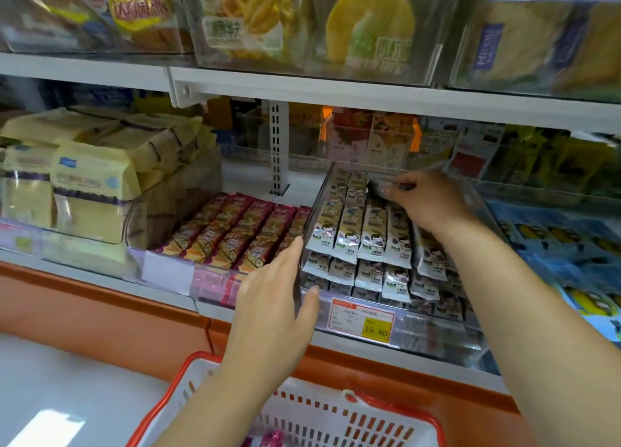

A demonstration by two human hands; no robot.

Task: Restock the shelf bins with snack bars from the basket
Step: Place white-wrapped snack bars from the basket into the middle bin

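A clear shelf bin (pixel 437 337) at centre right holds rows of white-wrapped snack bars (pixel 349 235), stacked in layers. My right hand (pixel 430 201) reaches deep into this bin and pinches a dark-wrapped snack bar (pixel 383 188) at the back row. My left hand (pixel 275 309) grips the bin's front left corner, fingers along its left wall and thumb on the front edge. Left of it, another bin holds red-wrapped bars (pixel 242 235). The white basket with a red rim (pixel 336 416) stands below at the bottom edge, with pink wrappers just visible inside.
Cream packets (pixel 90 184) fill the shelf's left side. Blue packets with yellow cartoon figures (pixel 554 241) lie to the right. A yellow price tag (pixel 363 319) is on the bin's front. The upper shelf carries clear bins of large snack bags (pixel 302 26). An orange ledge runs below.
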